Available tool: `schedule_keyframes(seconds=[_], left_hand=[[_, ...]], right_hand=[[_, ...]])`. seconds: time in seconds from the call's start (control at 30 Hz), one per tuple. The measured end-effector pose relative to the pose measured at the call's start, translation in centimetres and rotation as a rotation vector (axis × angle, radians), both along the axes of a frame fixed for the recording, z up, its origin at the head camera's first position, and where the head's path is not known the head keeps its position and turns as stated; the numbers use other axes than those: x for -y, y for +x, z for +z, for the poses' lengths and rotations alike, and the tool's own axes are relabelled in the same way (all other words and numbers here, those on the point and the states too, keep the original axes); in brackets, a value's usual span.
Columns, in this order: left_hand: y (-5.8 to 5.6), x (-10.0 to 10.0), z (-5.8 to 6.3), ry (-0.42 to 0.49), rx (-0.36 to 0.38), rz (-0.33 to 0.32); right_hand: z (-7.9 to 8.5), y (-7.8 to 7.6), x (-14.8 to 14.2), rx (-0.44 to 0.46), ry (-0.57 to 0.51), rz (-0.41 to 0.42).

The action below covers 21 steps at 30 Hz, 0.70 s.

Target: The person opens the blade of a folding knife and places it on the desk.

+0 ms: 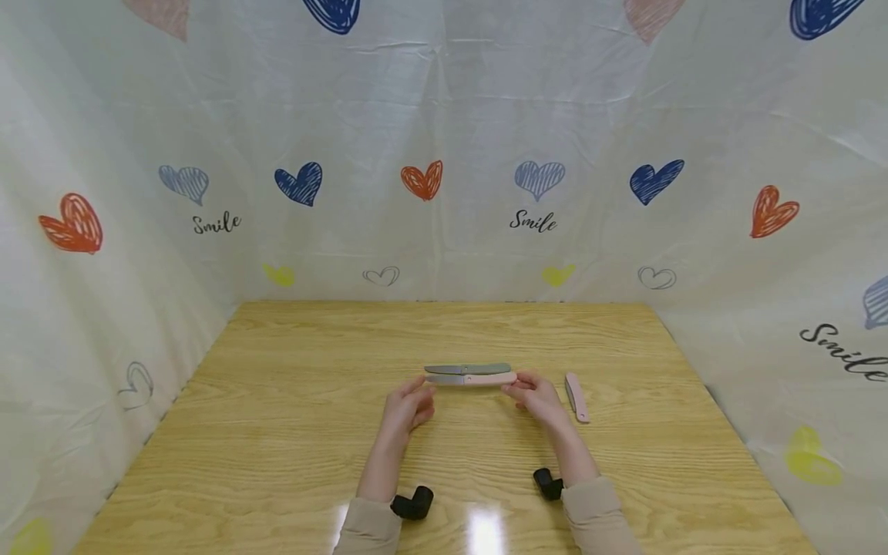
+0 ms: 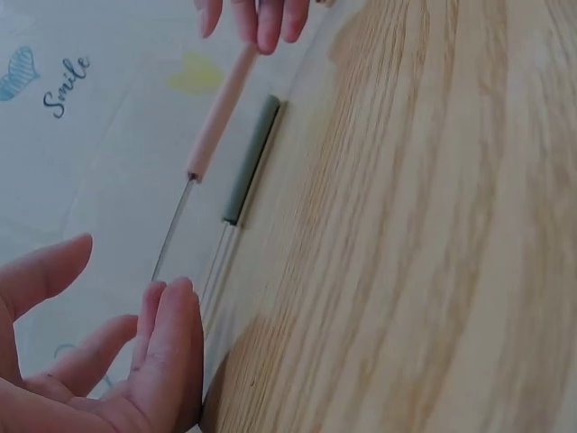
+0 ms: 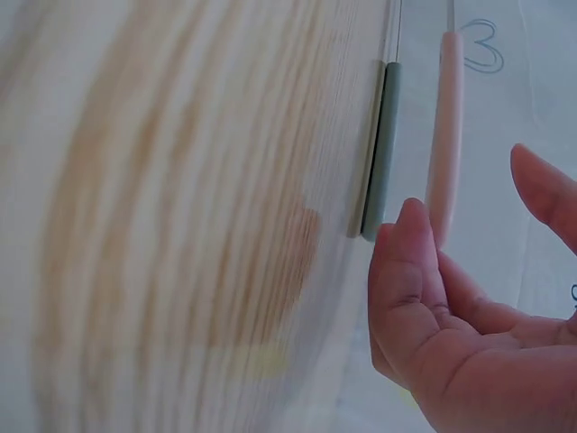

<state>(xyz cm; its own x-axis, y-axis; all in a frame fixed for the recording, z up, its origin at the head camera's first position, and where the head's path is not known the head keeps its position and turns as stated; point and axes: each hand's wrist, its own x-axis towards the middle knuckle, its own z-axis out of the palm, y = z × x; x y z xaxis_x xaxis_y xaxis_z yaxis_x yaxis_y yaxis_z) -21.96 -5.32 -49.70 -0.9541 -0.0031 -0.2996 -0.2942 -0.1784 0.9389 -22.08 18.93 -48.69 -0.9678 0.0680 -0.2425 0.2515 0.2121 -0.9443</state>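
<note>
An unfolded folding knife with a pink handle [image 1: 491,379] spans the space between my two hands, raised over the tabletop. My left hand [image 1: 404,408] touches the tip of its blade [image 2: 171,230] with relaxed fingertips, the thumb standing well apart. At the handle's other end, the fingertips of my right hand [image 1: 541,398] support the pink handle, and that thumb is also spread away. Just behind, a second unfolded knife with a green handle [image 3: 384,149] lies on the table, parallel to the pink one.
A folded pink knife [image 1: 576,397] rests on the wooden table [image 1: 312,439] to the right of my right hand. White curtains [image 1: 479,116] printed with hearts enclose the back and both sides. Black wrist mounts [image 1: 412,503] sit on both forearms.
</note>
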Motion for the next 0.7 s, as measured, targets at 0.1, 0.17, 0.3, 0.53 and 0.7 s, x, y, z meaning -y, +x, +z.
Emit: schedule_keyframes(seconds=[0.1,0.17,0.3,0.53,0.7], left_hand=[[0.0,0.3,-0.4,-0.006,-0.001,-0.035],[0.0,0.4,-0.6,-0.005,0.002,-0.050],[-0.1,0.5,-1.0,-0.004,-0.009,-0.076],[-0.3,0.7,-1.5,-0.060,-0.013,-0.107],[-0.3,0.9,-1.6,-0.087,-0.013,-0.126]], right_hand=[[-0.1,-0.1,-0.1,0.039,-0.013,0.024],[-0.2,-0.1,-0.2,0.062,-0.014,0.036],[-0.5,-0.2,-0.2,0.077,-0.011,0.049],[-0.8,-0.1,0.0,0.071,0.050,0.058],[-0.9,-0.3,0.0,0.067,0.075,0.058]])
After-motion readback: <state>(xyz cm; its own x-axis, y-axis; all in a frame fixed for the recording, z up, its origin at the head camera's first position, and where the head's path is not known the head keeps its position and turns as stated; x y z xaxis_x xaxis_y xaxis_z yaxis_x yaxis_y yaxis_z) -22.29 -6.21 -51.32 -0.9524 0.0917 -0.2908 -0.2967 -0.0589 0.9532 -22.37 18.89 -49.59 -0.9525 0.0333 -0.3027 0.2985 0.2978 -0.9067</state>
